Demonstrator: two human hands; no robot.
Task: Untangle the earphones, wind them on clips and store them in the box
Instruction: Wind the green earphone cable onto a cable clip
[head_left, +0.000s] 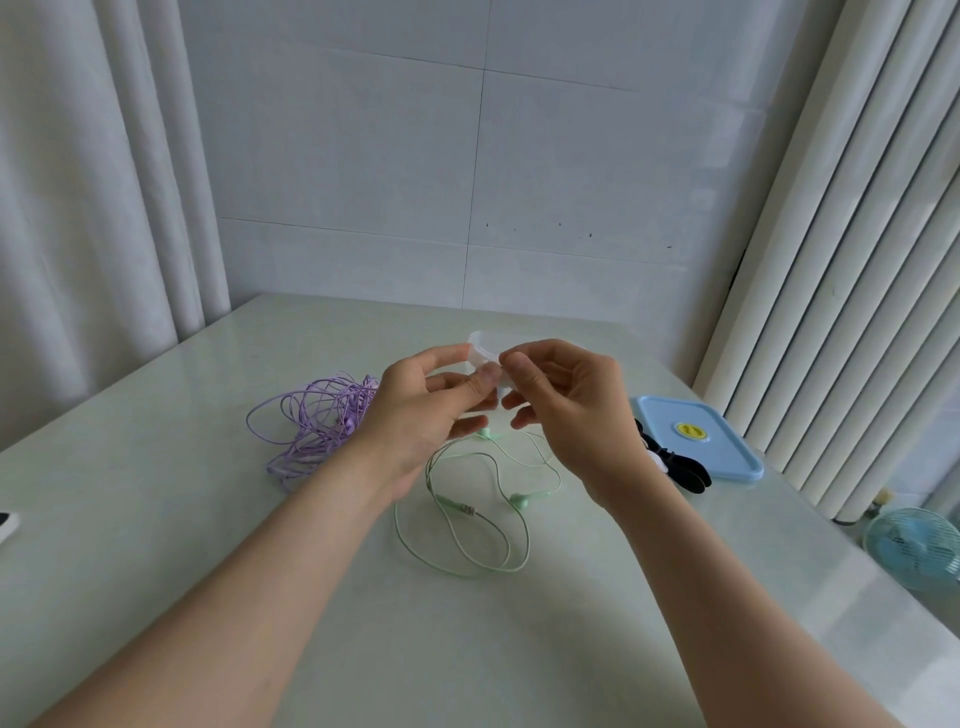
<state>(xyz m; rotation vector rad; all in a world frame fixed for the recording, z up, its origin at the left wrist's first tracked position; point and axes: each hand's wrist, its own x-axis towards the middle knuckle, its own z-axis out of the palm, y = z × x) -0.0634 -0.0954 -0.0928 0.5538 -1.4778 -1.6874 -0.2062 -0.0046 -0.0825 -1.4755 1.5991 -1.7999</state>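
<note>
Both hands are raised above the middle of the pale table (208, 519). My left hand (421, 410) and my right hand (563, 400) together pinch a small white clip (483, 351) between their fingertips. Below them the green earphones (467, 514) lie loose and spread out, with the plug and one earbud showing. The purple earphones (317, 426) sit in a tangled heap to the left, partly behind my left wrist. A light blue box lid (696, 436) lies at the right.
Several black and white clips (675, 465) lie beside the blue lid, partly behind my right wrist. A small blue fan (914, 551) stands off the table's right edge. Curtains hang on both sides, and a tiled wall closes the back. A dark object (6, 525) peeks in at the left edge.
</note>
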